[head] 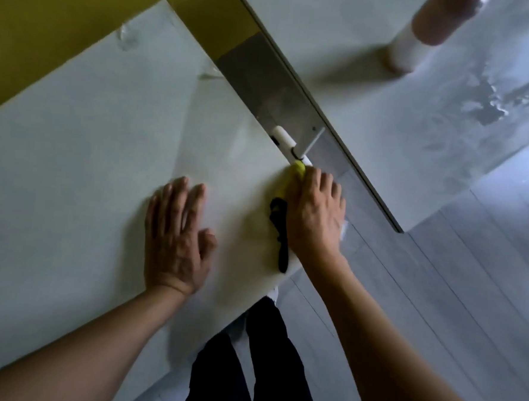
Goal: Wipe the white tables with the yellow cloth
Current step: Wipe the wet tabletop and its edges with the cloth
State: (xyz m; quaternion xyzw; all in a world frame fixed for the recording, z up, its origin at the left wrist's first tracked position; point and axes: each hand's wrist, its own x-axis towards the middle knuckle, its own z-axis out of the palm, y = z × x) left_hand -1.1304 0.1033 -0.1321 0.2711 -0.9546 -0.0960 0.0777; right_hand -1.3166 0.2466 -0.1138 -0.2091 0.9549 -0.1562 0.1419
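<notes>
The right hand [315, 209] is gripping the yellow cloth [292, 178] at the white table's [91, 121] right edge, while the left hand [177, 232] is lying flat, fingers straight, on the tabletop.

Pale grey plank floor [436, 304], mustard-yellow wall [51, 16], cool soft daylight

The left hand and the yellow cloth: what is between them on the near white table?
In the head view, only bare tabletop lies between the left hand and the yellow cloth on the near white table.
</notes>
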